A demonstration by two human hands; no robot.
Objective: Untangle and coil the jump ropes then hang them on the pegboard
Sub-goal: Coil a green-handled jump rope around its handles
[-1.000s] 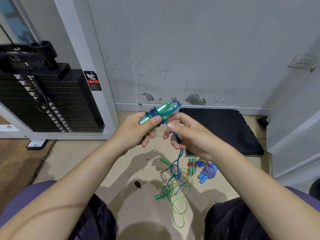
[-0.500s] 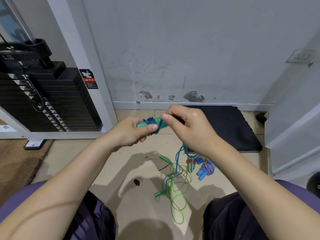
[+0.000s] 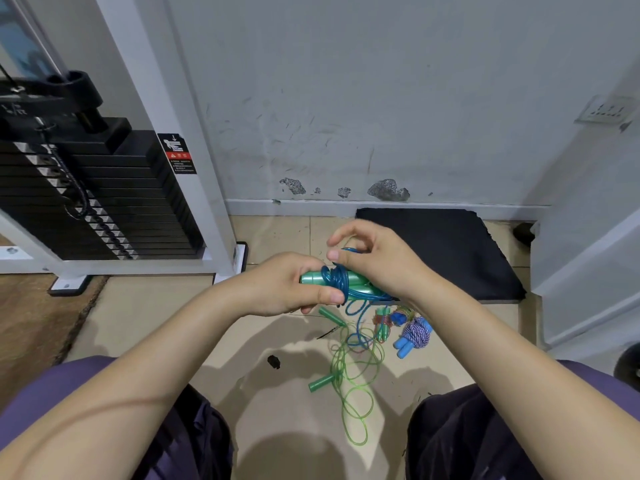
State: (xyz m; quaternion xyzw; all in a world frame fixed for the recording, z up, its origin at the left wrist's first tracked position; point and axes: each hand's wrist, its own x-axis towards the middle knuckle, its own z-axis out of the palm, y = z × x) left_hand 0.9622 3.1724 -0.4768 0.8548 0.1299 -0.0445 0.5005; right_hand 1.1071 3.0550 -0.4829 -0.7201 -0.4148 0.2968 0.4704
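Hands meet in the middle, over the floor. The left hand point(image 3: 294, 289) grips the teal handles point(image 3: 349, 282) of the blue jump rope point(image 3: 334, 277), with the thumb pressed over the turns of cord already wound round them. The right hand point(image 3: 377, 261) sits just to the right of it, touching the handles, and pinches a loop of the blue cord between thumb and first finger just above the bundle. The loose tail of that cord drops down from under the right hand to the floor below. There it lies mixed in with the green jump rope point(image 3: 353, 379), which is spread in loops with its green handles apart. Just to the right of that pile, under the right wrist, lie a small rope bundle with red cord point(image 3: 382, 322) and a coiled purple and white rope with blue handles point(image 3: 414, 336). I think the step in hand is winding the blue rope round its own handles. The next move likely needs the right hand to lay the loop down snug beside the other turns while the left thumb holds them tight. The tail may need pulling free of the green rope first. No pegboard shows here, so hanging comes later.
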